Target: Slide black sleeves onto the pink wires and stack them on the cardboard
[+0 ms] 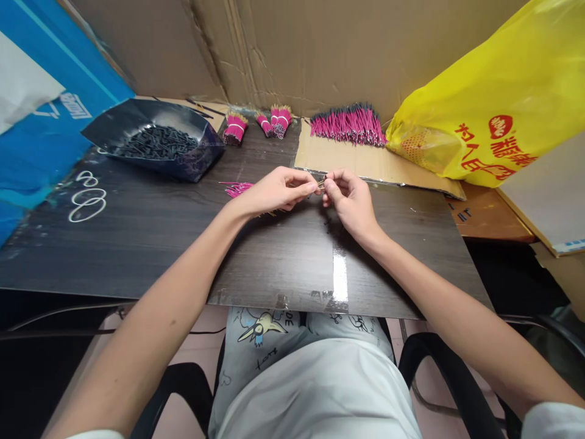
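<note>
Over the middle of the dark table, my left hand (290, 189) and my right hand (351, 201) meet fingertip to fingertip. Thin wires (320, 183) with gold-coloured ends show between them, pinched by the left thumb and finger. My right thumb and forefinger are closed at the same spot, by a tiny dark piece mostly covered by the fingers. Beside the left wrist lies a loose heap of pink wires (238, 189), partly hidden under that hand. Small black pieces lie in the shadow below the right hand.
An open dark bag (201, 160) of black tubes (158, 143) stands back left. Rubber bands (88, 204) lie at the left. Banded pink wire bundles (235, 129) stand behind. Black-tipped pink wires (348, 126) rest on cardboard (365, 161), next to a yellow plastic bag (475, 116).
</note>
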Available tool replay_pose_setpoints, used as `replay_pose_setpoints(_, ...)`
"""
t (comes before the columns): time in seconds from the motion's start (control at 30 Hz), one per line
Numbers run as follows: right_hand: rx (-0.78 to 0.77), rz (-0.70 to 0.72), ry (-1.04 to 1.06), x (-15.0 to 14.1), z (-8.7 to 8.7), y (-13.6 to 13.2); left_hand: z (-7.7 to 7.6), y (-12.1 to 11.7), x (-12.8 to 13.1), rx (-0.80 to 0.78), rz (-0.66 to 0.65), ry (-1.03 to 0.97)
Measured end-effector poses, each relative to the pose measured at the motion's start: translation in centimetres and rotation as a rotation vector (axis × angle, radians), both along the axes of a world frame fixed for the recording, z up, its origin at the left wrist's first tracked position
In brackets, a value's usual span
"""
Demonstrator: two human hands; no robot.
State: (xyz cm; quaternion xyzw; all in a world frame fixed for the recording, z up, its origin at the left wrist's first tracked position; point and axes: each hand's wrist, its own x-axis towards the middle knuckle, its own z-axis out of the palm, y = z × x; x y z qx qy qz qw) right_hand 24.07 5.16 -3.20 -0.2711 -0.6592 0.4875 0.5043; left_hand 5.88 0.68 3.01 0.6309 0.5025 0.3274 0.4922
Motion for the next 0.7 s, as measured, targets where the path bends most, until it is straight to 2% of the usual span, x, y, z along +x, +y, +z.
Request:
replay_pose_setpoints(0.13,-0.002,-0.008,0.025,-0.1,0.2,-0.2,0.0,0.1,-0.1,0.009,-0.022,0.084)
replay_pose_setpoints(0.27,0.033,-0.045,0.008,0.1,0.3,-0.2,0.0,0.0,-0.2,-0.05,-0.069,0.055)
replay_pose_setpoints(0.47,0.13,-0.074,-0.055,0.6,0.3,0.2,0.4,-0.4,-0.2,-0.083,-0.137,0.049)
replay_pose_setpoints(0.7,0.278,-0.109,-0.143,0.7,1.0,-1.2,0.6,-0.6,0.2,-0.091,-0.201,-0.034)
